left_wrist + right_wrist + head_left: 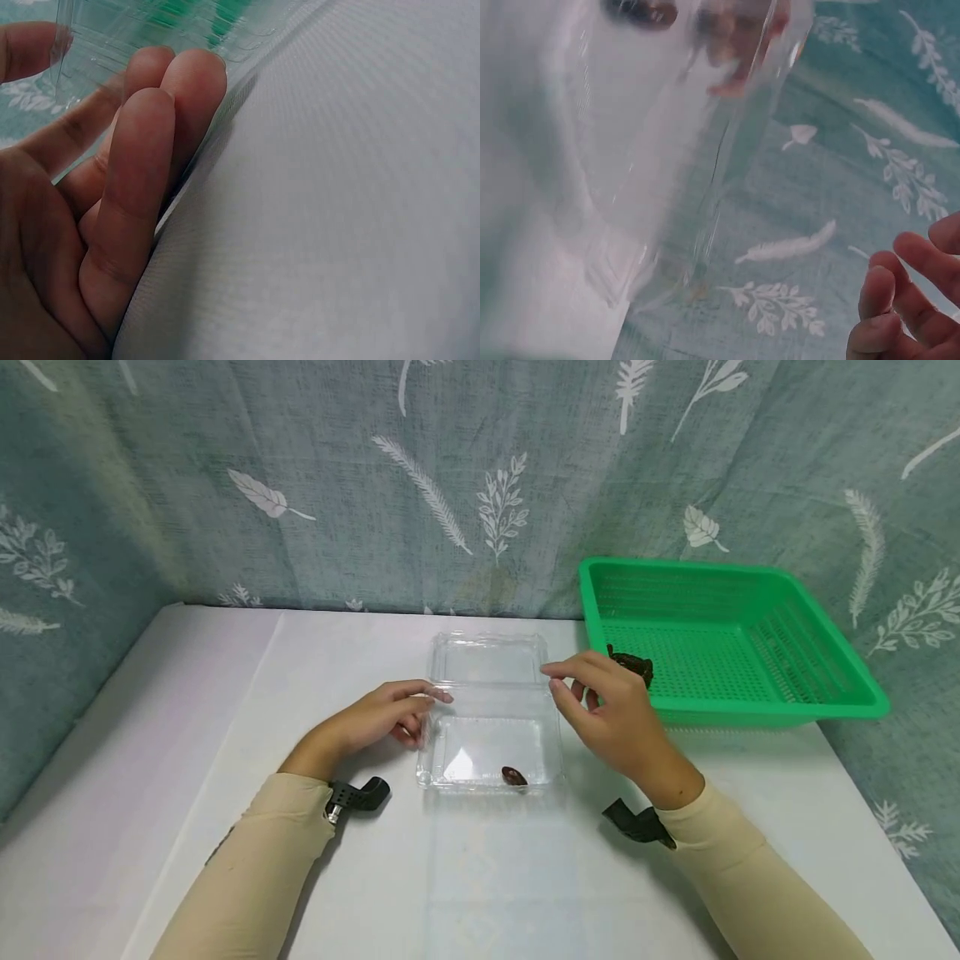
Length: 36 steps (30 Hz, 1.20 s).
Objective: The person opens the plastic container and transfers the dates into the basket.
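A clear plastic clamshell box lies opened out on the white table, its lid half toward the back. In its near half sits a small glossy dark-brown oval piece, whose kind I cannot make out. At the box's left side is my left hand; its index finger reaches over the rim and touches the plastic, while the other fingers bend loosely outside. My right hand hovers by the box's right edge, thumb and index finger apart, holding nothing. Plastic also shows beside the left fingers in the left wrist view.
A green plastic basket stands at the back right, partly behind the right hand. Inside its left end lie dark-brown pieces, partly hidden by the hand. A patterned grey-green curtain hangs behind the table.
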{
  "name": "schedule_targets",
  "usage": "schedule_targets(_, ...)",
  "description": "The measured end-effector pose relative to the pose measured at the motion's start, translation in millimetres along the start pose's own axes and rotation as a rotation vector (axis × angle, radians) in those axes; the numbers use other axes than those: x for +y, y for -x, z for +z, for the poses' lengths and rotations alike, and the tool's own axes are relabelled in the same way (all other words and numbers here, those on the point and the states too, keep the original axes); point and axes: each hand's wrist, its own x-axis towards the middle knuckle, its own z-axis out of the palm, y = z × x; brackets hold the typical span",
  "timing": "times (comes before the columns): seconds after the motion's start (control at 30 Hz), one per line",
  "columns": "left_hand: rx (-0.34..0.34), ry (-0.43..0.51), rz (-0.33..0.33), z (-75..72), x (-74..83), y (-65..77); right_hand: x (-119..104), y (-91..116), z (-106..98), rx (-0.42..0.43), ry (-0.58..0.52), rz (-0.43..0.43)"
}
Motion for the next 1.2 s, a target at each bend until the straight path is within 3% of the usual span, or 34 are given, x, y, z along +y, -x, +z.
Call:
schedule_targets(0.27,0.004,-0.012,-0.002,-2.1,2.4,7.1,-12,4,6,-0.120,0.003,0.044)
schedule_targets(0.77,0.004,-0.014,0.006,-2.5,-0.2,4.2,-8,14,21,-0.370,-0.042,0.132)
schedule_targets(1.2,-0.011,-0.019,0.002,-0.6,1.3,-1.4,-3,18,32,-0.612,0.003,0.134)
